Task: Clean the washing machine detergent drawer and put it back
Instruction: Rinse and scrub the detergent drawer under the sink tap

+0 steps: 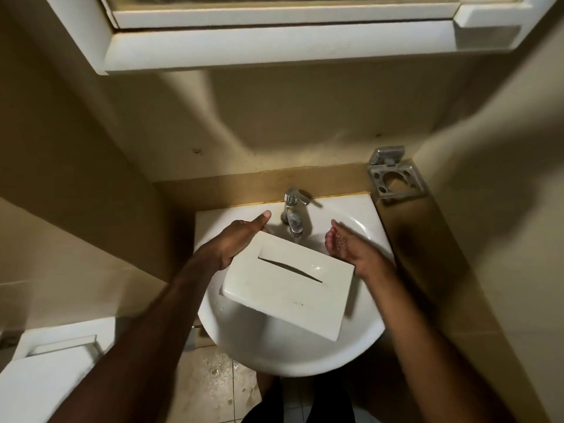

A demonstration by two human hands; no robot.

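The drawer (287, 285) is held tilted over the sink (305, 355), gripped at its far left corner by the left hand (241, 239). The right hand (348, 248) is cupped open beside it, below the tap (293, 215). With one wet grip, the drawer could be dropped.

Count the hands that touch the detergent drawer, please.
1. The left hand holds the detergent drawer at its left edge. The right hand is cupped beside the tap; any contact behind the drawer's right corner is hidden.
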